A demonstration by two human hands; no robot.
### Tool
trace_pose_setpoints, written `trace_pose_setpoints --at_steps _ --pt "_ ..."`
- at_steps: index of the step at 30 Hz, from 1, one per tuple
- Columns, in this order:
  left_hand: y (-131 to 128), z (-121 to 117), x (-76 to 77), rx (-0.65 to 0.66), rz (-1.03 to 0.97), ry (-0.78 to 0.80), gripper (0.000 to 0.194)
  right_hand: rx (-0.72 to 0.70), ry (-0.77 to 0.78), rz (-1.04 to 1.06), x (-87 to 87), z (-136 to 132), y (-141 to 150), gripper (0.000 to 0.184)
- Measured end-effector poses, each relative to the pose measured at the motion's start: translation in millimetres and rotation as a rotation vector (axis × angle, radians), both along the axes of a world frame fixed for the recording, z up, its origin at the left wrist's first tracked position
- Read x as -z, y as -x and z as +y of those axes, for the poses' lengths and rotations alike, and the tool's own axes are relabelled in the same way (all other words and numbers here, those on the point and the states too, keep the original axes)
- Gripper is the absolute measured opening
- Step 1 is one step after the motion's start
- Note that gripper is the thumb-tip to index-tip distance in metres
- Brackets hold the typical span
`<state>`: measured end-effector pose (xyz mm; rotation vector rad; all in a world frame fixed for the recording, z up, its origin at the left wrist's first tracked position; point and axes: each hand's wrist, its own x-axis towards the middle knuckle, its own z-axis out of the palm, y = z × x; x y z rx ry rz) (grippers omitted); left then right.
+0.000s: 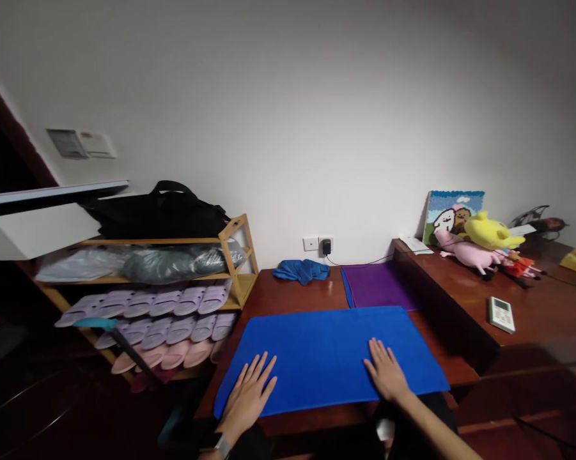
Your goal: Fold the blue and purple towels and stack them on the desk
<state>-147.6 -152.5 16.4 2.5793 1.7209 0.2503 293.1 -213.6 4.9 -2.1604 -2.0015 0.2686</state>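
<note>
A blue cloth lies spread flat on the reddish-brown table. My left hand rests palm down on its left front part, fingers stretched out; a watch is on that wrist. Toward the front right of the cloth, my right hand also lies flat with its fingers extended. Neither hand grips anything. Behind the spread cloth sit a crumpled blue cloth and a flat purple cloth with a blue edge showing at its left.
A shoe rack with several lilac and pink slippers stands at left, a black bag on top. On the higher right surface are plush toys, a picture and a white remote. A plugged-in black adapter trails a cable.
</note>
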Motion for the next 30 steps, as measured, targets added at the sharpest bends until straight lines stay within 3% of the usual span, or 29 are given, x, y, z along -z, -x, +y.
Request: trace_pose_setpoints --at_steps 3,6,8,11,16,19,23,26,30 --pt "-1 1 -0.3 -0.006 0.016 0.001 0.059 0.209 0.1 -0.126 7.0 -16 -82 0.077" --pt "-3 3 1.1 -0.009 0.033 -0.001 0.059 0.377 0.124 -0.159 12.2 -26 -136 0.078" --pt "-3 4 2.9 -0.012 0.038 -0.001 0.059 0.425 0.102 -0.155 14.7 -28 -153 0.078" --pt "-1 5 4.4 -0.01 0.034 0.01 0.059 0.434 0.061 -0.156 17.5 -25 -153 0.077" --pt "0 10 -6.0 -0.026 0.004 0.066 0.06 0.255 -0.101 -0.133 8.4 -2 -97 0.072" --pt "-5 25 -17.9 -0.056 -0.037 0.035 0.059 0.067 -0.117 -0.038 -8.8 21 -37 0.07" --pt "-11 65 -26.9 -0.046 -0.042 -0.006 0.057 -0.113 -0.109 0.074 -29.2 56 47 0.071" --pt "-5 100 -22.5 -0.104 0.003 0.006 0.059 -0.202 -0.06 0.116 -32.4 82 90 0.071" --pt "16 131 -4.3 -0.219 0.051 -0.023 0.062 -0.269 -0.017 0.128 -23.5 106 108 0.072"
